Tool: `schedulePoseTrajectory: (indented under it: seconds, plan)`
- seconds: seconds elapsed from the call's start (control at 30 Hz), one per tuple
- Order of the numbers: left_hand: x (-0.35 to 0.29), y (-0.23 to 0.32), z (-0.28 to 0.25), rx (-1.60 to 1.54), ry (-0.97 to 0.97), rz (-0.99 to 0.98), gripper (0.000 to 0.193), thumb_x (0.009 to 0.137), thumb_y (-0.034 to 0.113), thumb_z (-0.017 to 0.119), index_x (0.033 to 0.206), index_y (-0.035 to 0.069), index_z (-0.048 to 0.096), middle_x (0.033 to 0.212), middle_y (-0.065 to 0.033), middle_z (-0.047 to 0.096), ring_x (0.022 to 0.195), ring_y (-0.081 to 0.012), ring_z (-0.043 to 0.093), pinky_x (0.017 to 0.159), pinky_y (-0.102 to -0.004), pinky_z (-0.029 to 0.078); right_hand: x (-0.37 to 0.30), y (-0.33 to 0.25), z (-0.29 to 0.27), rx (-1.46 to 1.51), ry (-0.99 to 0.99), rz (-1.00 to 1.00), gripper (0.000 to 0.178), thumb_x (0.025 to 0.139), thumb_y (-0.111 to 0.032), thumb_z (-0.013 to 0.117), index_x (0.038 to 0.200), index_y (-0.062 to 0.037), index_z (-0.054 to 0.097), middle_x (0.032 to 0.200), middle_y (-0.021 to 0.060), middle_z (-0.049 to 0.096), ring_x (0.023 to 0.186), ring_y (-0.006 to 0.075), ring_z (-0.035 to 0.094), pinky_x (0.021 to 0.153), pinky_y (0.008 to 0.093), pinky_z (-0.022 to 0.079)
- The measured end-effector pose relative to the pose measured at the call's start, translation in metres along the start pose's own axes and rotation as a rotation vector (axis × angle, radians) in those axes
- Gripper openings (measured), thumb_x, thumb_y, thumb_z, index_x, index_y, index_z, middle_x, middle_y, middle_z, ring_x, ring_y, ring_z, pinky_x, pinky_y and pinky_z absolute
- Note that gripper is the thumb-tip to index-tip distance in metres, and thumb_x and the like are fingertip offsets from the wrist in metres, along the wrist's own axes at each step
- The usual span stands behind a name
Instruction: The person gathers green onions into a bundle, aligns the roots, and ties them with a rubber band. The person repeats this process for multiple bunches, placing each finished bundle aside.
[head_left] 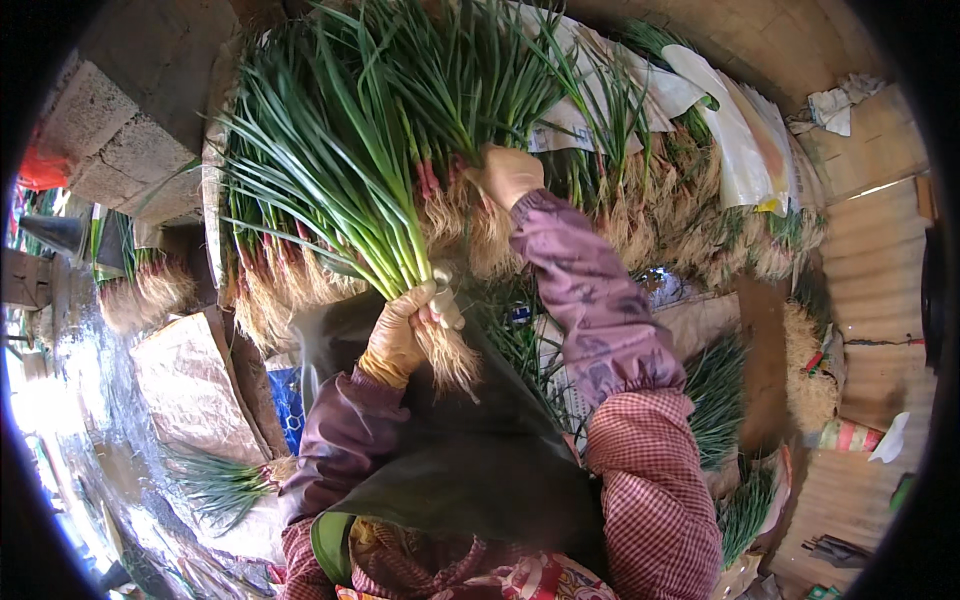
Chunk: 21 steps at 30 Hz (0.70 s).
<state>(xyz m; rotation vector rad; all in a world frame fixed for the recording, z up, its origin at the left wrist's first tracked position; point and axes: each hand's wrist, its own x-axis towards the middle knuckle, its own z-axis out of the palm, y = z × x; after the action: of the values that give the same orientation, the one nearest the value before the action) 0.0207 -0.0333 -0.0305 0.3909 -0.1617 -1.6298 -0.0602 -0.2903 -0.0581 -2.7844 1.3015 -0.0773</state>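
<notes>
Left hand (397, 332): closed round scallion bunch (392, 235), just above roots (447, 358) (pale, stringy)
Right hand (507, 176): touching piled scallions (460, 120), fingertips hidden, cannot tell grip

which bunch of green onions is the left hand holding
The bunch in front of the packed row, its pale green stems in the left hand and roots pointing down; the others lie outside that grip.

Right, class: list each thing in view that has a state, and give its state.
Green spring onion bunch with pale stringy roots: held, roots hanging loose
Left hand: closed around its stems
Right hand: at red-stemmed, green-leaved onions; grip unclear
White plastic sheet: draped, rumpled
</notes>
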Motion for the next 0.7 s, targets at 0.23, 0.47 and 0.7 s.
schedulePoseTrajectory:
  seconds: [0.23, 0.47, 0.7]
  plan:
    - [0.008, 0.002, 0.001, 0.240, 0.308, 0.041, 0.019, 0.085, 0.013, 0.056, 0.098, -0.001, 0.057, 0.078, -0.0089, 0.062, 0.073, -0.0190, 0.060, 0.069, -0.0315, 0.050, -0.088, -0.030, -0.053, 1.094, -0.330, -0.133, 0.034, 0.091, -0.021, 0.051, 0.113, 0.0049, 0.050, 0.087, 0.0118, 0.064, 0.051, 0.0132, 0.058, 0.048, 0.0257, 0.050]
    - [0.012, -0.004, -0.010, 0.459, 0.385, 0.098, 0.015, 0.081, 0.012, 0.061, 0.090, 0.000, 0.060, 0.067, -0.0054, 0.059, 0.056, -0.0131, 0.055, 0.055, -0.0238, 0.048, -0.115, -0.067, -0.051, 0.361, -0.013, -0.102, 0.014, 0.087, -0.016, 0.053, 0.082, -0.0045, 0.061, 0.070, 0.0099, 0.063, 0.053, 0.0191, 0.058, 0.055, 0.0329, 0.049]
    - [-0.010, 0.001, 0.021, -0.100, -0.139, 0.091, 0.018, 0.084, 0.018, 0.059, 0.097, 0.006, 0.055, 0.101, -0.0128, 0.055, 0.073, -0.0148, 0.054, 0.063, -0.0281, 0.048, -0.128, 0.000, 0.047, 0.226, -0.173, -0.003, 0.024, 0.087, -0.019, 0.045, 0.096, -0.0051, 0.062, 0.086, 0.0159, 0.063, 0.077, 0.0276, 0.062, 0.064, 0.0403, 0.048]
